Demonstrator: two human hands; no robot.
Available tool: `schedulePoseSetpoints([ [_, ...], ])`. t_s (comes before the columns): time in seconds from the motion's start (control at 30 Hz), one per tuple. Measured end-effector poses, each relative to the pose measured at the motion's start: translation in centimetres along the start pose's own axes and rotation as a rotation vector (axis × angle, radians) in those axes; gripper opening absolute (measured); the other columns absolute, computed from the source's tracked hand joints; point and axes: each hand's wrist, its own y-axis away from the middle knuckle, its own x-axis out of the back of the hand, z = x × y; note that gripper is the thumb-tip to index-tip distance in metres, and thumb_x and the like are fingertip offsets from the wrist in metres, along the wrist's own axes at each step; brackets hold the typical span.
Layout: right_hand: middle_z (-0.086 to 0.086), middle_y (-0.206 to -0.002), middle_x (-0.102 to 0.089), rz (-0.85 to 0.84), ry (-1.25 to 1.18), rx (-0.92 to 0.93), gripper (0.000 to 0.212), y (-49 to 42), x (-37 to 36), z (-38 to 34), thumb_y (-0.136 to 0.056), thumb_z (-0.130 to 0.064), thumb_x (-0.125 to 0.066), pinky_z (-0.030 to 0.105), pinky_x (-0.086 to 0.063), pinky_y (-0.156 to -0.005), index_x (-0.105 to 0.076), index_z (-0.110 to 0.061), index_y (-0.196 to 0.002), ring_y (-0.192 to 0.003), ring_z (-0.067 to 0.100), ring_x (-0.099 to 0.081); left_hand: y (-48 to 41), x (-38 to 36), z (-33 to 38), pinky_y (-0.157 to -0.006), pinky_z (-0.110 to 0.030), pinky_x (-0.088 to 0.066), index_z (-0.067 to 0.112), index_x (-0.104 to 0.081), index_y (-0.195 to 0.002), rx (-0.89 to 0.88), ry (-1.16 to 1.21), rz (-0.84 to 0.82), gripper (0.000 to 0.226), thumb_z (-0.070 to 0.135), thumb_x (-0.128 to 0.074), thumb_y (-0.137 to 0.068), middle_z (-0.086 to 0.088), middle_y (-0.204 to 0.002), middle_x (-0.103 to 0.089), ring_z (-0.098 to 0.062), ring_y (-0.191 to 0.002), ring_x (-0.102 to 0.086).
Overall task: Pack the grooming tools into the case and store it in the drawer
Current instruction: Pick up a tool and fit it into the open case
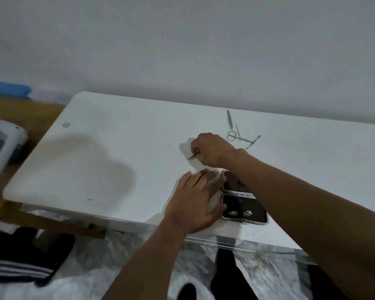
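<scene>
The right hand (210,149) pinched a thin tool (193,156) at 11 o'clock from the open case (245,204). The left hand (193,202) lay flat, fingers straight, steadying it. Scissors (231,135) lay at 12 o'clock on the counter (117,148). Recommended: slide the tool squarely into its slot.

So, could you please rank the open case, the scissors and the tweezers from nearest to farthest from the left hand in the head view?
1. Open case, at the left hand's fingertips, by the near edge.
2. Scissors, farther back, to the right.
3. Tweezers, farthest back, near the wall.
</scene>
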Motion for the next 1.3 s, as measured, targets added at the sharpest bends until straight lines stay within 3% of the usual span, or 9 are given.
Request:
schedulePoseSetpoints([
  [0.3, 0.011, -0.099, -0.066, -0.014, 0.003, -0.034, 0.017, -0.4, 0.5, -0.1, -0.081, -0.010, -0.051, 0.036, -0.051, -0.073, -0.062, -0.012, -0.094, -0.087, 0.031, -0.062, 0.0, 0.0, 0.2, -0.120, -0.046, -0.014, 0.035, -0.028, -0.150, 0.004, -0.026, -0.006, 0.063, 0.063, -0.031, -0.094, 0.005, -0.157, -0.033, -0.016, -0.146, -0.021],
  [0.43, 0.014, -0.097, -0.066, 0.036, -0.035, -0.064, 0.024, 0.8, 0.9, 0.1, -0.087, -0.012, -0.047, 0.036, -0.049, -0.072, -0.056, -0.012, -0.109, -0.084, 0.034, -0.060, 0.0, -0.1, 0.2, -0.120, -0.046, -0.014, 0.034, -0.027, -0.151, 0.000, -0.044, -0.009, 0.065, 0.064, -0.028, -0.093, 0.006, -0.157, -0.031, -0.016, -0.147, -0.020],
  [0.5, 0.012, -0.087, -0.065, 0.086, -0.080, -0.074, 0.028, 1.8, 1.2, 0.3, -0.087, -0.010, -0.046, 0.036, -0.047, -0.068, -0.050, -0.015, -0.114, -0.077, 0.033, -0.058, 0.0, -0.1, 0.3, -0.120, -0.045, -0.014, 0.034, -0.026, -0.152, -0.003, -0.050, -0.009, 0.066, 0.065, -0.027, -0.093, 0.006, -0.158, -0.031, -0.016, -0.147, -0.019],
  [0.57, 0.010, -0.076, -0.063, 0.146, -0.132, -0.084, 0.025, 3.0, 1.6, 0.4, -0.086, -0.005, -0.044, 0.037, -0.047, -0.065, -0.052, -0.015, -0.107, -0.072, 0.034, -0.058, 0.1, -0.3, 0.2, -0.120, -0.045, -0.015, 0.034, -0.027, -0.152, -0.006, -0.056, -0.007, 0.066, 0.065, -0.027, -0.093, 0.006, -0.157, -0.031, -0.015, -0.147, -0.020],
  [0.77, 0.012, -0.106, -0.071, 0.242, -0.159, -0.161, 0.027, 7.3, 1.8, 0.9, -0.088, -0.007, -0.048, 0.035, -0.050, -0.083, -0.066, -0.012, -0.108, -0.097, 0.030, -0.064, 0.3, -0.4, 0.2, -0.117, -0.045, -0.023, 0.032, -0.035, -0.148, -0.019, -0.057, 0.039, 0.063, 0.060, -0.034, -0.092, 0.005, -0.150, -0.041, -0.016, -0.143, -0.030],
  [0.97, 0.013, -0.092, -0.071, 0.314, -0.153, -0.251, 0.019, 12.5, 0.7, 2.2, -0.089, -0.010, -0.047, 0.035, -0.049, -0.073, -0.057, -0.018, -0.103, -0.084, 0.036, -0.063, 0.4, -0.5, 0.2, -0.117, -0.048, -0.025, 0.031, -0.035, -0.149, -0.020, -0.058, 0.045, 0.064, 0.060, -0.032, -0.092, 0.003, -0.152, -0.041, -0.019, -0.142, -0.032],
  [1.07, 0.011, -0.099, -0.072, 0.308, -0.212, -0.302, 0.025, 14.8, 0.0, 2.6, -0.090, -0.013, -0.050, 0.043, -0.053, -0.078, -0.047, -0.021, -0.114, -0.086, 0.037, -0.063, 0.5, -0.6, 0.2, -0.117, -0.048, -0.024, 0.032, -0.035, -0.149, -0.024, -0.058, 0.048, 0.064, 0.060, -0.031, -0.092, 0.003, -0.152, -0.041, -0.020, -0.143, -0.031],
  [1.13, 0.010, -0.103, -0.072, 0.296, -0.210, -0.338, 0.027, 15.9, -0.3, 3.0, -0.090, -0.015, -0.051, 0.041, -0.052, -0.081, -0.051, -0.019, -0.117, -0.090, 0.035, -0.063, 0.4, -0.7, 0.2, -0.117, -0.048, -0.024, 0.032, -0.035, -0.149, -0.026, -0.049, 0.050, 0.064, 0.060, -0.031, -0.092, 0.003, -0.153, -0.041, -0.019, -0.143, -0.031],
  [1.3, 0.009, -0.100, -0.068, 0.277, -0.164, -0.338, 0.018, 17.5, -1.1, 3.8, -0.089, -0.012, -0.054, 0.033, -0.046, -0.079, -0.065, -0.014, -0.103, -0.091, 0.029, -0.061, 0.4, -0.7, 0.0, -0.116, -0.048, -0.025, 0.034, -0.034, -0.149, -0.025, -0.054, 0.060, 0.063, 0.060, -0.032, -0.092, 0.004, -0.153, -0.041, -0.018, -0.143, -0.031],
])
